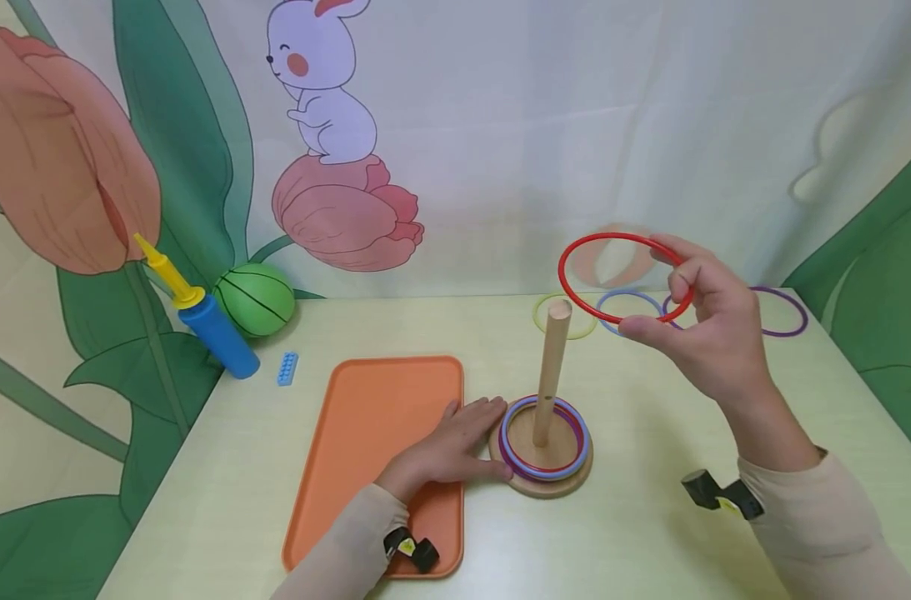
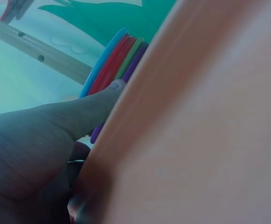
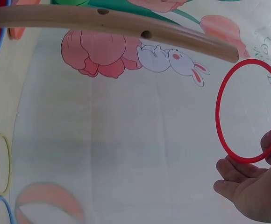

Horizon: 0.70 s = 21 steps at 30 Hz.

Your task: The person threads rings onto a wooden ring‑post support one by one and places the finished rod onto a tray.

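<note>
My right hand point(image 1: 713, 325) pinches a thin red ring point(image 1: 613, 236) between thumb and fingers, tilted in the air to the right of the peg top. The right wrist view also shows this red ring point(image 3: 218, 112) close to the end of the wooden peg point(image 3: 191, 45). The peg point(image 1: 553, 375) stands upright on a round wooden base point(image 1: 553, 492). Around its foot lie stacked rings; in the left wrist view these are a blue ring point(image 2: 98, 70) on top, then red, green and purple. My left hand point(image 1: 451, 442) touches the base's left edge, fingers and thumb extended.
An orange tray point(image 1: 372, 400) lies under the left forearm. Behind the peg lie a yellow-green ring point(image 1: 536, 312), a blue ring point(image 1: 620, 292) and purple rings point(image 1: 803, 317). A blue-yellow pump point(image 1: 218, 333), a green ball point(image 1: 254, 298) and a blue toy brick point(image 1: 287, 368) are at the back left.
</note>
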{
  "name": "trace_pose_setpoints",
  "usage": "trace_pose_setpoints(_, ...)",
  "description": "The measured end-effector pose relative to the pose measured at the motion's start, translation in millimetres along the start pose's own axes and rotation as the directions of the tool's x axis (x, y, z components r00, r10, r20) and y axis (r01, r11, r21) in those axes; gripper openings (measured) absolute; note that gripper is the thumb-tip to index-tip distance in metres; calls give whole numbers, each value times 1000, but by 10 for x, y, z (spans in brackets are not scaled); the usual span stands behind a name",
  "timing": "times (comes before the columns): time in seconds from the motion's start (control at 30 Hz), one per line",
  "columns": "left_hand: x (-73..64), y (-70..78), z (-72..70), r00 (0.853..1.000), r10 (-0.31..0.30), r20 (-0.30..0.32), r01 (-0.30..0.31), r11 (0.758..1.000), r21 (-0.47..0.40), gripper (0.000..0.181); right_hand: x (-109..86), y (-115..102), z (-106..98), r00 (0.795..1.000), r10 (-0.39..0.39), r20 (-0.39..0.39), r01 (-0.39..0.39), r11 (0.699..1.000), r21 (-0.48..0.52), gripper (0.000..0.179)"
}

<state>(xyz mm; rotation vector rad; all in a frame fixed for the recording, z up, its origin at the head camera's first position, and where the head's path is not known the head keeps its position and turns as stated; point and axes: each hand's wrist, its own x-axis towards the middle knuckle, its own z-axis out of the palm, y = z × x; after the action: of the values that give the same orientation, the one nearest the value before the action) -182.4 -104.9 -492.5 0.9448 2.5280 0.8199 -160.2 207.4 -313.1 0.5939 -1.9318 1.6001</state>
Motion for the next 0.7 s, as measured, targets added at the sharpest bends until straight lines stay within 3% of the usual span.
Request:
trace_pose_setpoints(0.3, 6, -6, -4, 1000, -9, 7, 9, 1000, 15, 99, -29, -63, 217, 998, 7, 56, -16, 988, 155, 52)
trace_pose_setpoints(0.53, -24, -28, 48, 1000, -21, 17, 21, 1000, 10, 101, -100, -58, 274, 990, -31, 136, 28, 999, 23, 61)
trace_pose_setpoints(0.7, 8, 7, 19, 1000, -25, 8, 25, 1000, 10, 99, -85, -76, 245, 989, -43, 140, 51, 997, -56, 62)
